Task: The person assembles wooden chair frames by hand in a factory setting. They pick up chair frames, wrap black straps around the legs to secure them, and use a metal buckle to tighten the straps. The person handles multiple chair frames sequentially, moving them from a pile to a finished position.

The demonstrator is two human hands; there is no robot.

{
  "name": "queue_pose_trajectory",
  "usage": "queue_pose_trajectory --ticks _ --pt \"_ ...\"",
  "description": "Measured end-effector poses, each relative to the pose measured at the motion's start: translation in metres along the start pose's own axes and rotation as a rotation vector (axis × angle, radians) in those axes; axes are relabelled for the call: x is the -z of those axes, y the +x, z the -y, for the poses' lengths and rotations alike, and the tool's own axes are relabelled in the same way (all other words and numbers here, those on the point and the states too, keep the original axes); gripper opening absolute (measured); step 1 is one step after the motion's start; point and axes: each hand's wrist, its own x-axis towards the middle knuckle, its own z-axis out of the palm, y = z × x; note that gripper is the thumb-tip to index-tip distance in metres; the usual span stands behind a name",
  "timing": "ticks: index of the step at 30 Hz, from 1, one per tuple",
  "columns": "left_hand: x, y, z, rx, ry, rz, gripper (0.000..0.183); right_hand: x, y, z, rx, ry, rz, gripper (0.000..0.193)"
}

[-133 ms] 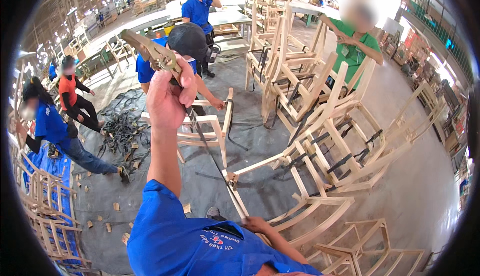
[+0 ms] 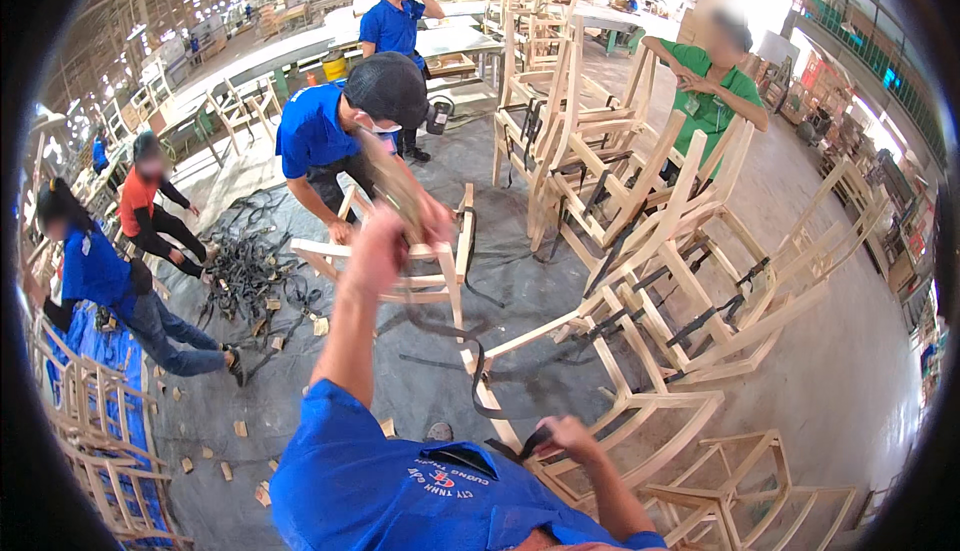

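Observation:
My left hand [image 2: 375,251] is raised in front of me, blurred by motion. Its fingers are closed round a brass-coloured metal ratchet buckle [image 2: 393,176]. A black strap [image 2: 480,376] hangs from it in a loose curve toward the chair frame [image 2: 660,421] close to me. Low and to the right, my right hand [image 2: 567,438] grips a dark part of the strap beside that bare wooden frame. Beyond my left hand, a co-worker in blue bends over another chair frame [image 2: 455,296] with a hand [image 2: 340,231] on it.
Strapped wooden chair frames [image 2: 640,191] are piled at the right, with a person in green [image 2: 710,101] behind. Black straps [image 2: 255,271] and small wood blocks lie on the grey sheet [image 2: 330,401]. More frames [image 2: 100,401] stand at left, near two people. Another person stands at the back.
My left hand has dropped and swung slightly right with the ratchet buckle. The strap, taut before, now sags. My right hand has moved a little right. The co-worker's head has shifted, showing more of the body.

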Motion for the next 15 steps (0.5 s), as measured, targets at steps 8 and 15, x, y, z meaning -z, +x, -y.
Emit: queue_pose_trajectory --ticks 8,15 --pt "-0.012 -0.158 0.161 0.798 -1.040 0.384 0.029 -0.113 -0.057 0.233 0.923 0.711 0.276 0.026" --pt "0.123 -0.200 0.131 0.998 -0.065 0.475 0.020 -0.132 -0.013 0.161 0.490 -0.035 -0.330 0.044"
